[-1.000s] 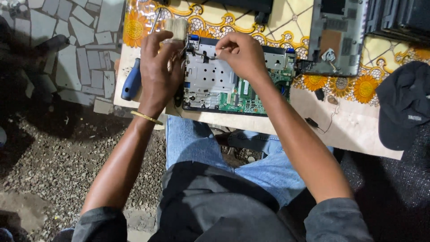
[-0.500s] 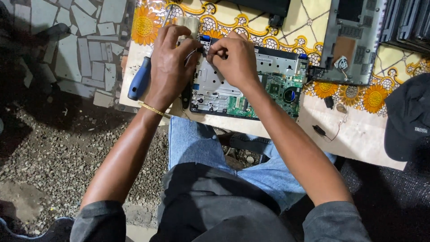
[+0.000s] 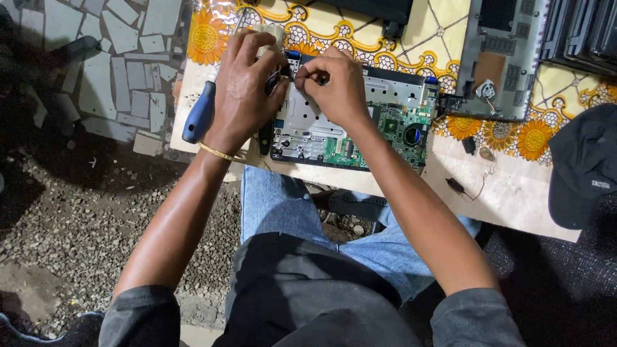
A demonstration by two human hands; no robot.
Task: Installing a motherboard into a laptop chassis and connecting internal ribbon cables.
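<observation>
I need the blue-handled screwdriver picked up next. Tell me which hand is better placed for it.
Left, probably. The left hand rests on the opened laptop's left end, right beside the blue-handled screwdriver on the table edge. The right hand is farther off, pinching something small over the board.

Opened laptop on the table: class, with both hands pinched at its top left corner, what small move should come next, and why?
Probably lift the small part gently free. Both the left hand and right hand pinch together at the corner of the laptop, and the screwdriver lies aside, untouched.
</observation>
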